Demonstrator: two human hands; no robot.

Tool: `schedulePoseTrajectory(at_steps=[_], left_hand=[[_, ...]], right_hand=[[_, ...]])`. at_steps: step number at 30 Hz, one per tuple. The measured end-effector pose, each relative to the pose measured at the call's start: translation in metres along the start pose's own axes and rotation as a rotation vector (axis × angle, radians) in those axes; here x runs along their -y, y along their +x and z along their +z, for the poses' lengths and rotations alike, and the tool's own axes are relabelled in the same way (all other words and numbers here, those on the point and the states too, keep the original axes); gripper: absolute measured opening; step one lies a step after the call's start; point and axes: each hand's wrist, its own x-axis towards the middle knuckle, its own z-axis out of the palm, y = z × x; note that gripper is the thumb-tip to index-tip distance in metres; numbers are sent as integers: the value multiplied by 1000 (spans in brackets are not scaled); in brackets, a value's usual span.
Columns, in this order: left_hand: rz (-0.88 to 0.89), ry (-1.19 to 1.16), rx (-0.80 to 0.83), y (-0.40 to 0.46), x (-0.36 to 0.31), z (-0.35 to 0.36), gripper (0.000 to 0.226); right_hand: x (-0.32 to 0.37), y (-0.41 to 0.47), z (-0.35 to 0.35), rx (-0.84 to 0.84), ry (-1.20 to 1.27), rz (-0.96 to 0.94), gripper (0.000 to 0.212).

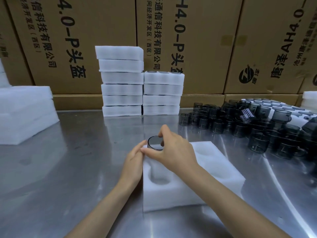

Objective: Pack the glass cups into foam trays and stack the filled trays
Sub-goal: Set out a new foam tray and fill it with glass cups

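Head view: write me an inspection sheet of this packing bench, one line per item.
Surface: shiny metal bench, reflective.
Job's things: white foam tray in front, several pockets showing empty; dark smoked glass cup entering its far-left pocket; loose smoked glass cups heaped at right; two stacks of filled white foam trays behind.
Clutter: spare white foam blocks at left.
Grippers: right hand grips the cup; left hand rests against the tray's side.
Cables: nothing seen.
Surroundings: brown printed cardboard cartons behind.

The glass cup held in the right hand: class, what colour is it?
Smoky dark grey, see-through glass cup; the head view shows it.
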Motion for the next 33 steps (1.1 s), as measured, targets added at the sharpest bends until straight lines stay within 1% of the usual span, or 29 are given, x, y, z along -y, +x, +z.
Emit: schedulePoseTrajectory(at_steps=[4,7,9,11,12,14,15,16,18,21,23,27,29,31,33], left_hand=[[-36,-17,12,3,3,-2,37],[-26,-21,25,3,5,-3,38],[23,-7,17,2,5,-5,37],[175,90,17,-1,2,-12,36],[299,197,27,-4,0,-17,35],[551,456,65,-8,-3,-24,43],[628,559,80,-9,-3,-27,48],[665,621,83,-9,-3,-28,52],[656,683,78,-10,-4,-30,57],[549,768,127,-11,-2,-29,70],[532,793,119,-11,-1,-28,72],[535,839,112,-12,-3,-28,70],[543,836,95,-11,-3,-28,62],[541,797,79,-12,-1,-27,54],[530,714,81,-12,0,-27,52]], right_hand=[[-5,-3,1,48,49,-2,56],[-9,-4,-1,90,73,-15,63],[-13,-5,-5,111,108,-40,70],[-19,-6,-11,142,144,-91,65],[-22,-7,-13,170,152,-114,59],[-27,-10,-15,254,150,-138,52],[-29,-12,-15,294,138,-142,51],[-30,-13,-15,321,118,-149,51],[-30,-14,-13,361,48,-168,50],[-30,-12,-11,456,-78,-170,50],[-30,-11,-11,489,-97,-165,51],[-30,-10,-12,515,-83,-158,52],[-30,-10,-12,514,-71,-154,52],[-31,-9,-10,504,-42,-144,50],[-34,-2,-12,521,75,-96,50]])
